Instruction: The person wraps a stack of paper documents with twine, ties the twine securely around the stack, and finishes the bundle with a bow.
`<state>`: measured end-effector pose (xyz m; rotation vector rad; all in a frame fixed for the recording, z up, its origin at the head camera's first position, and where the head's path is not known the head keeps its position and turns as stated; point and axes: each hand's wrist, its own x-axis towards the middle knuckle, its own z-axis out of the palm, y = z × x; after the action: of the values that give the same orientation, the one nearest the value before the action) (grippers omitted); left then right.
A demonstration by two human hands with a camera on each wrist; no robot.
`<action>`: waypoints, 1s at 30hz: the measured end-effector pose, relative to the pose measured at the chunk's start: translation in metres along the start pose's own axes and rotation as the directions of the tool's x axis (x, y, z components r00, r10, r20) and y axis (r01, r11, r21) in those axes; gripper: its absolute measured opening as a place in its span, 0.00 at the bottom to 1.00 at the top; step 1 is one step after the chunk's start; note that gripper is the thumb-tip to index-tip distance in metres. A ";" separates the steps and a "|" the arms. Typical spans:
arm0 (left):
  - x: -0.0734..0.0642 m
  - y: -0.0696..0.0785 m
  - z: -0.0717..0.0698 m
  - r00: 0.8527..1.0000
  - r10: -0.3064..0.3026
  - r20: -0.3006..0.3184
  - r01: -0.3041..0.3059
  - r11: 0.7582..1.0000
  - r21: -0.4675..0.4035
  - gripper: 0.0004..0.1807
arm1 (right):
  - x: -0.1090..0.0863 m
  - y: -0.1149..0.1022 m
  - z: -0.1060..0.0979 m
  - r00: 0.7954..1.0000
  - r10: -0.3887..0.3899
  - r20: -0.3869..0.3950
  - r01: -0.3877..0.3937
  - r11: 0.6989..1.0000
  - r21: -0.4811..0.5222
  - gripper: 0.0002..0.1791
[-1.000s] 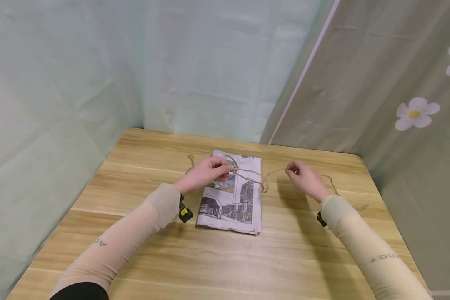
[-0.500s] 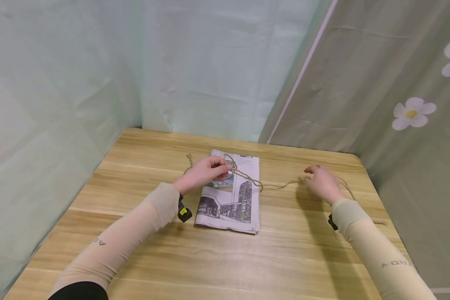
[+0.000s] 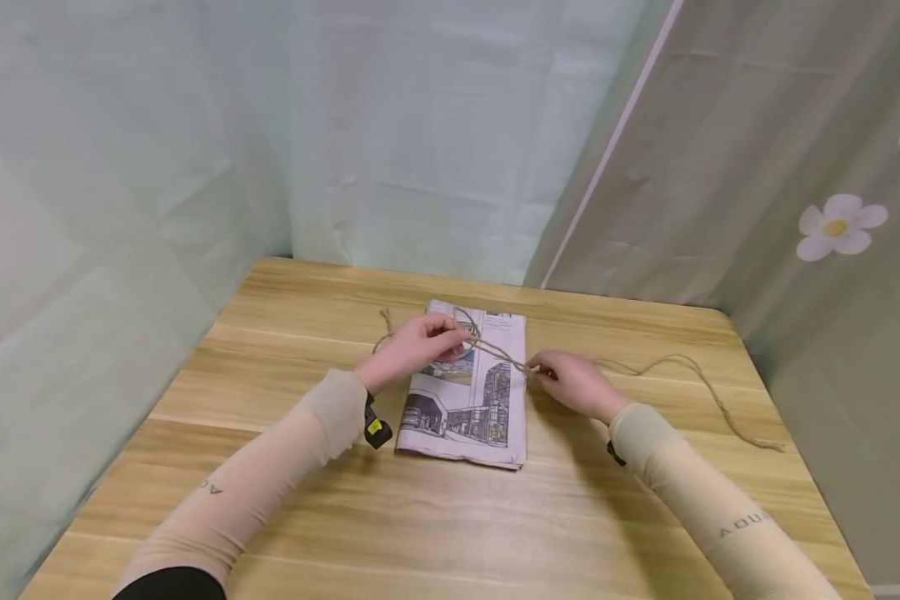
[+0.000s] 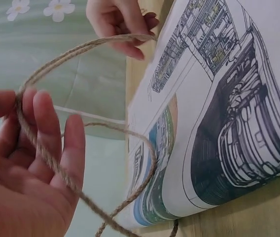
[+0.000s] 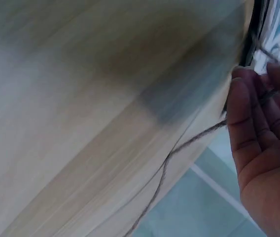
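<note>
A folded newspaper, printed with drawings of buildings, lies on the wooden table. Brown twine loops across its upper part, two strands running side by side to its right edge. Above the paper, my left hand pinches the twine between thumb and index finger; the left wrist view shows the other fingers loosely bent beside the strand. At the right edge of the paper, my right hand pinches the twine with its fingertips. Its thumb partly hides the grip in the right wrist view.
One long tail of twine curves over the right side of the wooden table. A short end sticks out left of the newspaper. Pale curtains hang behind the table, and a flowered one at the right.
My right hand drew a strand out to the right, let it drop on the table, then came back left to the paper's edge and took the twine there. The left hand stays put.
</note>
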<state>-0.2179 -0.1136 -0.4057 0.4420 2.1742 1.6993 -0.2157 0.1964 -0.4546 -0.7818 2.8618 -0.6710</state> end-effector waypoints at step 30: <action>-0.051 -0.049 -0.115 0.918 -0.245 -0.312 0.070 0.874 -0.480 0.16 | -0.035 0.019 -0.024 0.978 0.050 -0.201 -0.066 0.995 -0.071 0.08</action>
<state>-0.2263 -0.2473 -0.4241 -0.1981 1.8570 2.2495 -0.1996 0.2381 -0.4426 -0.6728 3.0946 -0.6709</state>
